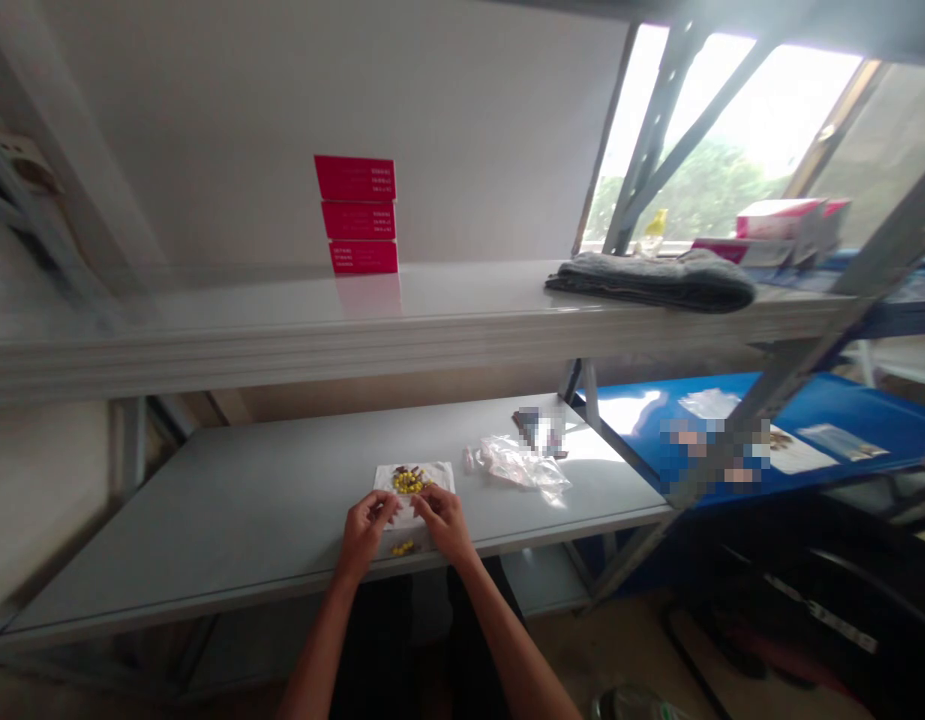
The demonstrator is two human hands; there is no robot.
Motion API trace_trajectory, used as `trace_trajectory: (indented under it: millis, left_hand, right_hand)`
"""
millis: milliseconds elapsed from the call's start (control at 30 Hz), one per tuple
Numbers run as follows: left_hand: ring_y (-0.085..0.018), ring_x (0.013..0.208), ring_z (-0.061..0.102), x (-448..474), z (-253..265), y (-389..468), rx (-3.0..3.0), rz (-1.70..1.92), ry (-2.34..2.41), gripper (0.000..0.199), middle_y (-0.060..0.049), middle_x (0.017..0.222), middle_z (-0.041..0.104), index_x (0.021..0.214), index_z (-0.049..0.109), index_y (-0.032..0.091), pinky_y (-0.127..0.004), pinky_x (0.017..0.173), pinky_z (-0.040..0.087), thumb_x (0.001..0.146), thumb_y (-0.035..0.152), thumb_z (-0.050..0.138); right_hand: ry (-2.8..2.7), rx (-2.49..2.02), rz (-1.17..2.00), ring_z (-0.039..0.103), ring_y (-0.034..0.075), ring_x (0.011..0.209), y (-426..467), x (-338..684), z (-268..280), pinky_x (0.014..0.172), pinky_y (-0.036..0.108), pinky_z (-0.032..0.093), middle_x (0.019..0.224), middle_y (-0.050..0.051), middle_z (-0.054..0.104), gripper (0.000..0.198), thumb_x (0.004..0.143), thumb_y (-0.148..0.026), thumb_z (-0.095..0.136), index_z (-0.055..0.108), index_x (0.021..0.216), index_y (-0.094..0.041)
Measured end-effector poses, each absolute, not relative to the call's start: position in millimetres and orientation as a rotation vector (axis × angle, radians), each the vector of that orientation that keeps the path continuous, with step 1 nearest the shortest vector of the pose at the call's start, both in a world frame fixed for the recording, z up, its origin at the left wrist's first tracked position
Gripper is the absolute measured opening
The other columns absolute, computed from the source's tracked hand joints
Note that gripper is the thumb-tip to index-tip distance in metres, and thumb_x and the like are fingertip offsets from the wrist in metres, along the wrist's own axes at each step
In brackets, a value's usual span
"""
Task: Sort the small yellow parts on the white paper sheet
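Left hand [369,517] and right hand [445,517], fingers curled, face each other beside small yellow pieces [410,483] on a white sheet [442,475], any grip unclear; fingertip handling appears underway, calling for steady pinching.

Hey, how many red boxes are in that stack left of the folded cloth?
3: the bottom box sits on the upper shelf, the middle box on it, and the top box above that. Any behind them would be hidden.
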State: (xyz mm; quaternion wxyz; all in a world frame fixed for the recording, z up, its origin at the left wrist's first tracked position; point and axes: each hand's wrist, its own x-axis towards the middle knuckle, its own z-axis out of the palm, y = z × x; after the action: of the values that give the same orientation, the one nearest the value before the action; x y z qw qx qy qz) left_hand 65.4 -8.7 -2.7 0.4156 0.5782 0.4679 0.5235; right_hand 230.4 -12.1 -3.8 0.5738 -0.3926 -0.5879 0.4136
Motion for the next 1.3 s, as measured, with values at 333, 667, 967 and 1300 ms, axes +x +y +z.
trace_trajectory:
  millis: [333,667,967,1300]
  left_hand:
    - [-0.017,0.067,0.063,65,-3,-9,1.394,1.337,1.196,0.037,-0.004,0.078,0.071,0.087,0.073,0.017,-0.026,0.065,0.05,0.076,0.052,0.074]
    - [-0.018,0.069,0.064,63,-8,-8,1.45,1.323,1.204,0.032,-0.005,0.077,0.072,0.085,0.073,0.017,-0.027,0.067,0.052,0.078,0.048,0.074]
    - [-0.017,0.066,0.063,66,-3,-9,1.427,1.311,1.195,0.033,-0.004,0.075,0.071,0.083,0.074,0.016,-0.025,0.064,0.05,0.077,0.049,0.074]
    - [-0.017,0.066,0.061,63,-3,-12,1.451,1.332,1.207,0.031,-0.004,0.073,0.071,0.081,0.076,0.016,-0.024,0.065,0.049,0.082,0.047,0.07]
  right_hand:
    - [-1.396,-0.959,0.956,0.052,0.013,0.06,-5,229,-12,0.057,0.024,0.041,0.068,0.001,0.062,0.038,0.086,-0.053,0.064,0.067,0.077,-0.017]
    - [-1.417,-0.967,0.941,0.057,0.015,0.07,-8,231,-8,0.065,0.025,0.047,0.077,0.003,0.063,0.031,0.087,-0.048,0.065,0.067,0.08,-0.017]
    - [-1.377,-0.951,0.946,0.056,0.015,0.071,-12,231,-4,0.063,0.023,0.046,0.077,0.002,0.062,0.033,0.088,-0.049,0.064,0.066,0.079,-0.017]
    - [-1.394,-0.951,0.92,0.048,0.012,0.061,-8,231,-10,0.057,0.023,0.037,0.069,0.0,0.057,0.033,0.088,-0.047,0.065,0.069,0.079,-0.015]
